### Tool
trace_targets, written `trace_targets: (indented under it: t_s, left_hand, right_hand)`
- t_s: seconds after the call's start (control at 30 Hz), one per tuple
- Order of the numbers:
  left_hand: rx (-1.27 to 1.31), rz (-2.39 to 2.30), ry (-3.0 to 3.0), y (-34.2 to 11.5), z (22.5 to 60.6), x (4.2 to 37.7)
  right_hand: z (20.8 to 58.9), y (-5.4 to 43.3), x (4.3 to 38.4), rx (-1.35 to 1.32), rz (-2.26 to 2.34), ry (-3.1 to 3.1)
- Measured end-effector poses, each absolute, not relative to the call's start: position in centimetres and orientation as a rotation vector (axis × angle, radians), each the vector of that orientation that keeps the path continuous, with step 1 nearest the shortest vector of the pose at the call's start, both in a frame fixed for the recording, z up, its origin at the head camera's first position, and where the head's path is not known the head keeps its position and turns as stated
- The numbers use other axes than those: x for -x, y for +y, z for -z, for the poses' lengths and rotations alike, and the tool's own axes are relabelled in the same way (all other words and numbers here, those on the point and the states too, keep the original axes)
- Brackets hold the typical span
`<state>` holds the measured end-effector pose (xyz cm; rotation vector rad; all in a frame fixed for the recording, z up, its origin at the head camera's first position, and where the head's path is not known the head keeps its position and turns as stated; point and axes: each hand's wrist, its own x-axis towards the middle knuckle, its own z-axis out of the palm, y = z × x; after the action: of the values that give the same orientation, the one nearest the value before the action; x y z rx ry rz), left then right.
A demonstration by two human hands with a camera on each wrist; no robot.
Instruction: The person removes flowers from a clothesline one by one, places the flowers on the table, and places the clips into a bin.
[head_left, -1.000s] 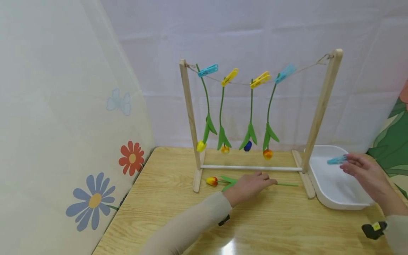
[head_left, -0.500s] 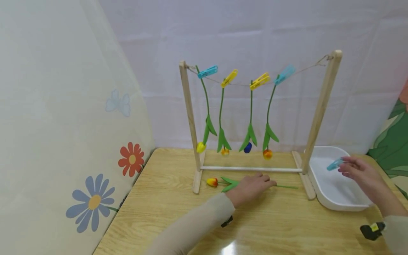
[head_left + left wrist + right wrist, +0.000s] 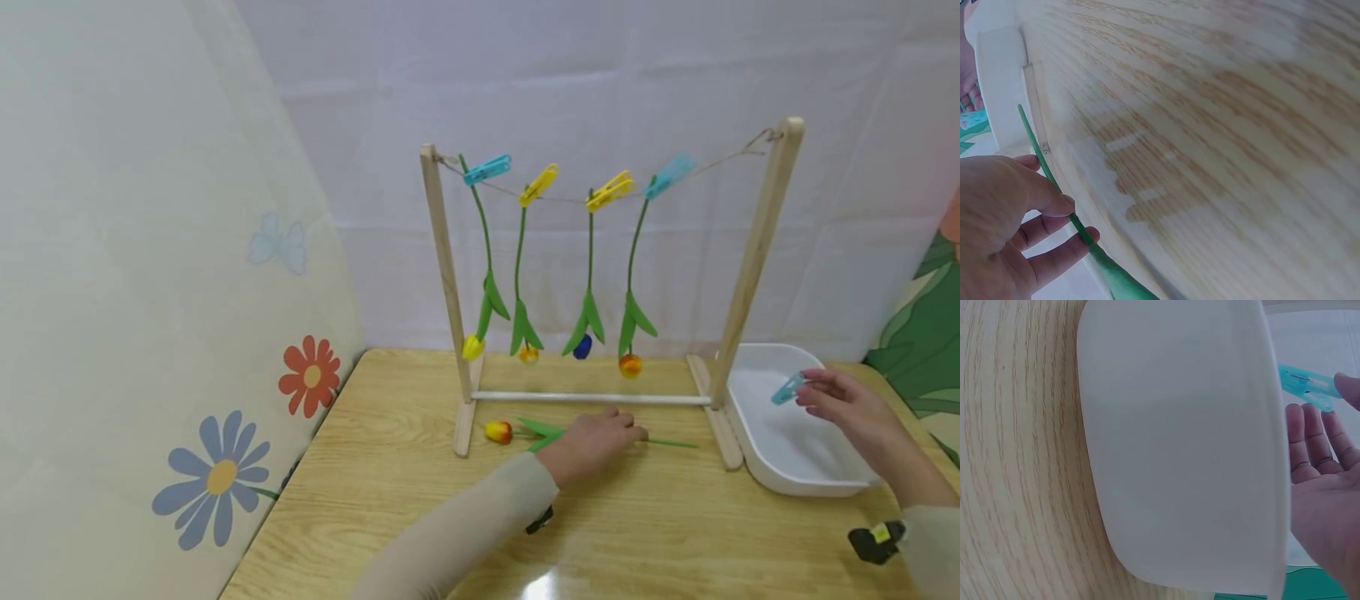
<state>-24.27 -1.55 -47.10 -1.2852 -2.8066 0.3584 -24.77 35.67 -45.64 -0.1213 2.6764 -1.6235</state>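
My left hand [image 3: 592,446] pinches the green stem [image 3: 1047,164] of an artificial tulip between thumb and fingers. Its red-and-yellow bloom [image 3: 498,432] points left, just in front of the rack; the hand covers the middle of the stem. Over the white basin [image 3: 780,483], my right hand [image 3: 851,408] holds a light blue clothespin [image 3: 1307,384] by one end with thumb and fingertips. Four-sided wooden posts carry a string [image 3: 566,200], where several tulips hang head down from blue and yellow clothespins, among them a dark blue tulip [image 3: 582,347] and a yellow one [image 3: 472,347].
The rack's right post [image 3: 757,258] stands beside the basin, its foot [image 3: 716,417] close to the basin's wall. A white crossbar [image 3: 592,398] runs low between the posts. Behind the wooden table [image 3: 637,533] hangs a pale cloth [image 3: 585,83].
My right hand has shifted slightly left and down over the basin, and the clothespin now tilts more steeply. The left hand stays nearly still on the tulip stem.
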Motion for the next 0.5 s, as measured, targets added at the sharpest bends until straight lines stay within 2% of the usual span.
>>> trace_targets:
  t_s: [0.5]
  left_hand:
    - [1.256,-0.383,-2.819,-1.38,47.10,24.22]
  right_hand:
    - [45.08,35.51,24.78,0.100,1.499,2.738]
